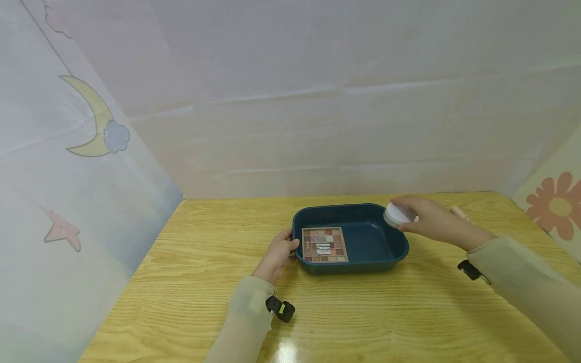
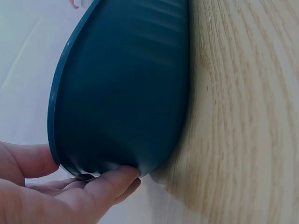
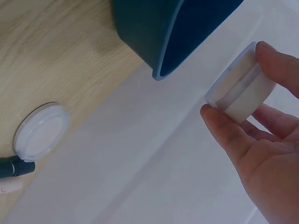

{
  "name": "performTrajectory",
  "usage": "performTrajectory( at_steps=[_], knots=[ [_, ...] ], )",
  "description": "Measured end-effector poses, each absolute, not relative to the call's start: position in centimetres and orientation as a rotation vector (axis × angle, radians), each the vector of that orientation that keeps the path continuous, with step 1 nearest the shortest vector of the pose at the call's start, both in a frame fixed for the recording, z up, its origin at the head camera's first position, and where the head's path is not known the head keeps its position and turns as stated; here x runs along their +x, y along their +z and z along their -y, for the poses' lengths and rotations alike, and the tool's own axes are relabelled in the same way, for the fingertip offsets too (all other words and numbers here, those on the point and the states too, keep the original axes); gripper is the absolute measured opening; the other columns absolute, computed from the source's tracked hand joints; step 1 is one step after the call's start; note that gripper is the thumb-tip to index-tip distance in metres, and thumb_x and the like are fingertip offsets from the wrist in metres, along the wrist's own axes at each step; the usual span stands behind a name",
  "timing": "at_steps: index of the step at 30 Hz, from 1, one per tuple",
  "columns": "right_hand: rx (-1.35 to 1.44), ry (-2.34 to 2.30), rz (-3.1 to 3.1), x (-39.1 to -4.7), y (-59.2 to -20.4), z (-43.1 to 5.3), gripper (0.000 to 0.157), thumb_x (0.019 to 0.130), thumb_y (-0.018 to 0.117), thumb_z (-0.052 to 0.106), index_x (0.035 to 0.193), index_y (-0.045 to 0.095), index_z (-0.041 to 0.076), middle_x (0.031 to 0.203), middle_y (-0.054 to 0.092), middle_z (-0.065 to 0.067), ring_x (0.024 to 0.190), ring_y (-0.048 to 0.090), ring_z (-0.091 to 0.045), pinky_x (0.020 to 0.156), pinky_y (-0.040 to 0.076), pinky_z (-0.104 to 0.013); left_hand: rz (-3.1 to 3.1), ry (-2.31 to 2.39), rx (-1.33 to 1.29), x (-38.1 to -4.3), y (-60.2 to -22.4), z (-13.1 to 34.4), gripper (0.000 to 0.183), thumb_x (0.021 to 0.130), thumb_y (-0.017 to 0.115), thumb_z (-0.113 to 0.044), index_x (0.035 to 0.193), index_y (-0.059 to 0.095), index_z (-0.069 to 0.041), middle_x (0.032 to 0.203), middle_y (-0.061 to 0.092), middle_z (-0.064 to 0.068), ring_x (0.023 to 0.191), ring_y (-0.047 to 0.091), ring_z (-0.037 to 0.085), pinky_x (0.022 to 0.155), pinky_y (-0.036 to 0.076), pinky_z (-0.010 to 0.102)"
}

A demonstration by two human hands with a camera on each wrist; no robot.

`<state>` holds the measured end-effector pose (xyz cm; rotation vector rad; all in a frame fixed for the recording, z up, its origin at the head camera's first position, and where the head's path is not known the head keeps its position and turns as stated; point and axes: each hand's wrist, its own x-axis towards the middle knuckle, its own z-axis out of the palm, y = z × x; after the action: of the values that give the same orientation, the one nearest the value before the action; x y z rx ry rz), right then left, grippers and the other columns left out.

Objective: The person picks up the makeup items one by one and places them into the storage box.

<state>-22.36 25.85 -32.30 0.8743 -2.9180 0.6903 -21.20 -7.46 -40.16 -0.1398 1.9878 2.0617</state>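
Note:
A dark teal rectangular tray [image 1: 354, 268] rests on the wooden table. Inside it, at the left end, lies a flat eyeshadow palette [image 1: 324, 245] with a grid of brown and pink shades. My left hand [image 1: 275, 254] grips the tray's left end, thumb at the rim and fingers [image 2: 117, 179] against the outer wall. Over the tray's right end, my right hand [image 1: 438, 222] pinches a small round cosmetic jar [image 1: 398, 214] between thumb and fingers. In the right wrist view the jar [image 3: 243, 91] is tilted, with cream-coloured sides and a clear edge.
To the right of the tray on the table [image 1: 218, 302] are a round pale compact [image 3: 42, 133], a dark capped tube [image 3: 16, 167] and a pale pink item [image 3: 10, 185]. A printed cloth backdrop [image 1: 295, 126] stands behind the table and along its sides.

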Motion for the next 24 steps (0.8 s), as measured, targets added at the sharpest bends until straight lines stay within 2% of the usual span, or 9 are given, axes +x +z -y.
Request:
performTrajectory(
  at_steps=[9,24],
  knots=[
    [0.890,0.695,2.936,-22.5,-32.0,-24.4,0.064,0.085,0.073,0.006,0.136,0.042,-0.016,0.131,0.047,-0.037,0.111,0.052,-0.047,0.083,0.048,-0.053,-1.991,2.064,-0.142,-21.1,-40.2,7.4,0.049,0.102,0.038,-0.001,0.150,0.026,0.006,0.150,0.034,0.025,0.133,0.040,0.039,0.105,0.035,0.053],
    [0.940,0.660,2.964,-23.0,-31.5,-22.5,0.063,0.087,0.073,0.009,0.136,0.043,-0.015,0.129,0.048,-0.035,0.106,0.055,-0.042,0.079,0.049,-0.049,-1.983,2.069,-0.148,-21.0,-40.3,7.4,0.050,0.103,0.039,-0.002,0.150,0.026,0.005,0.151,0.033,0.025,0.133,0.040,0.039,0.105,0.035,0.052]
  ],
)
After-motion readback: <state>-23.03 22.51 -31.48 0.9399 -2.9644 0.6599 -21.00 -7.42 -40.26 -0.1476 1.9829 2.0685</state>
